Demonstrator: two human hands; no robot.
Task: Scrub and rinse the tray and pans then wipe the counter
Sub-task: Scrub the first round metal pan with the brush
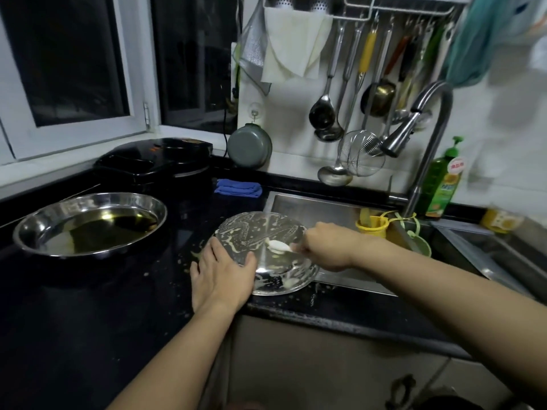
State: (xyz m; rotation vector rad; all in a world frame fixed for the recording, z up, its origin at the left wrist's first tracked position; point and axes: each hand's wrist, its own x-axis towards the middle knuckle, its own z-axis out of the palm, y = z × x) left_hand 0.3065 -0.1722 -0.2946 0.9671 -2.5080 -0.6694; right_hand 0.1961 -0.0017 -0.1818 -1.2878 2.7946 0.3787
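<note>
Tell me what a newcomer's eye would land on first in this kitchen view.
First, the round steel pan at the sink's front edge, streaked with pale residue: the left hand steadies its rim while the right hand works a white scraper across it. Next, the larger steel pan on the black counter to the left, holding dark oily liquid. Behind, ladles hang beside the curved faucet.

Domestic kitchen. Evidence: black stone bench [88, 306] with inset steel sink [310, 208] and gooseneck faucet [426, 137]; ladles and a skimmer [362, 156] hung on a wall rail; green dish-soap bottle [442, 184]; black electric griddle [157, 158] beneath a window [74, 69].
</note>
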